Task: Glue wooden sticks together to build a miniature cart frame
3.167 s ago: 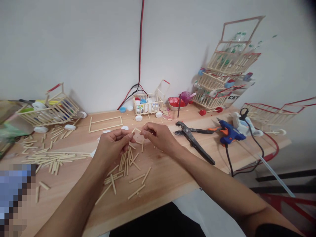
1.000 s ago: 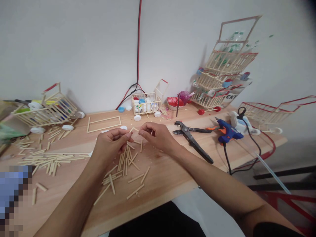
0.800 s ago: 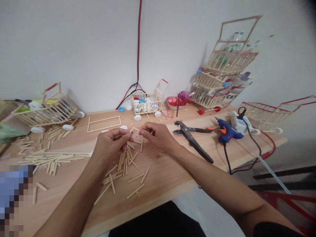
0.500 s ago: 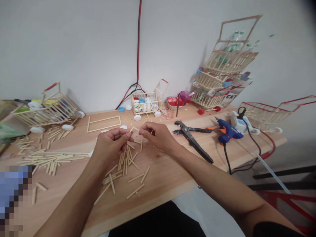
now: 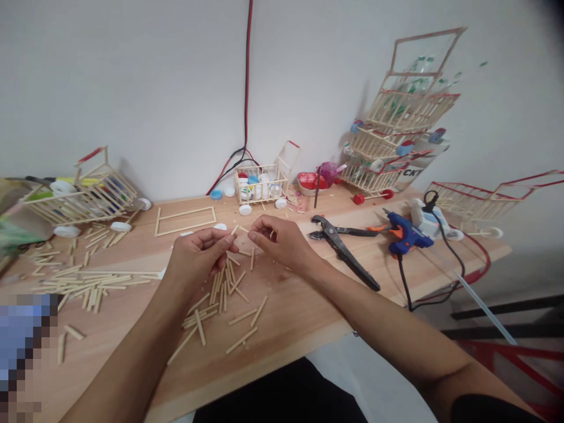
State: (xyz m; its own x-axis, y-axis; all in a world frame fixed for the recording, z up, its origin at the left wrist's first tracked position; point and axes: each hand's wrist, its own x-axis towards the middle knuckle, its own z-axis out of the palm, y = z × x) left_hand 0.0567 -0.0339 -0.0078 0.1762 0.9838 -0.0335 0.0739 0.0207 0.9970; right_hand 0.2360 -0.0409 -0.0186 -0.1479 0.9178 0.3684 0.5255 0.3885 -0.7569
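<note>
My left hand (image 5: 198,258) and my right hand (image 5: 277,241) meet above the middle of the wooden table (image 5: 286,317). Both are closed in a pinch on the ends of a short wooden stick (image 5: 240,230) held between them. Under and in front of the hands lies a scatter of cut sticks (image 5: 222,294). A flat rectangular stick frame (image 5: 185,221) lies just beyond the left hand.
Black pliers (image 5: 346,251) and a blue glue gun (image 5: 408,236) lie to the right. Small stick carts stand at the back: one with bottle caps (image 5: 261,185), one at far left (image 5: 81,197), a stack at right (image 5: 399,129). More sticks (image 5: 88,282) lie at left.
Almost nothing: both hands stay pinched together at the same spot; the view has shifted slightly since the oldest frame.
</note>
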